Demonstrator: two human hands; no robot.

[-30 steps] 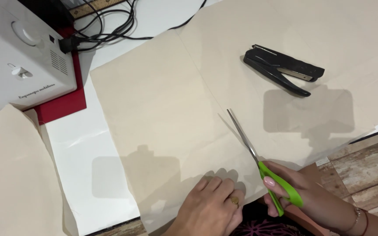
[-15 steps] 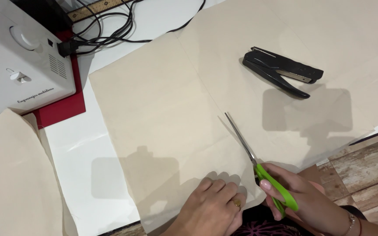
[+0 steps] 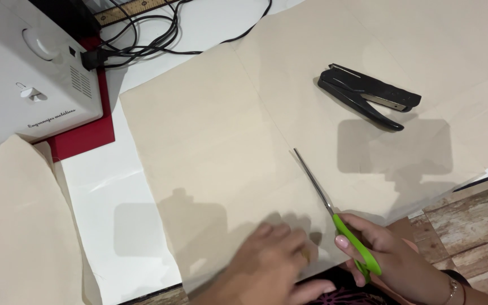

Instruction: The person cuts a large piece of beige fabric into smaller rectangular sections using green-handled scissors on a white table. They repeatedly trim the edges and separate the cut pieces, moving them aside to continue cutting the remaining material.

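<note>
- Scissors (image 3: 334, 212): green plastic handles, slim steel blades, held in the right hand (image 3: 393, 254) at about 5 o'clock in the view. Fingers pass through the handle loops; the hand is closed around the handles.
- Blades look nearly together, tip aimed toward 11 o'clock, lying along a crease or cut line in the large beige paper sheet (image 3: 221, 141).
- Left hand (image 3: 266, 268) at 6 o'clock, blurred; lies flat, palm down, fingers spread on the near edge of the beige sheet, just beside the scissors at their 9 o'clock. It grips nothing; it presses on the paper.
- Beige sheet covers most of the white counter (image 3: 114, 203); its near edge reaches the counter's front edge by both hands.
- Black metal plier-type stapler (image 3: 368, 96) rests on the same sheet at 2 o'clock, well apart from both hands.
- White sewing machine (image 3: 29, 73) at 10 o'clock, standing on a dark red flat mat (image 3: 86, 138).
- Black cables (image 3: 153, 39) bunched at 12 o'clock, one plugged into the machine's side. A wooden ruler (image 3: 131, 8) shows just beyond them at the top edge.
- Second beige paper piece (image 3: 18, 226) with a curved edge at 8 o'clock, apart from the main sheet.
- Wood-grain floor (image 3: 470, 220) visible at 4 o'clock past the counter's edge.
- Thin bracelet (image 3: 453, 291) on the right wrist.
</note>
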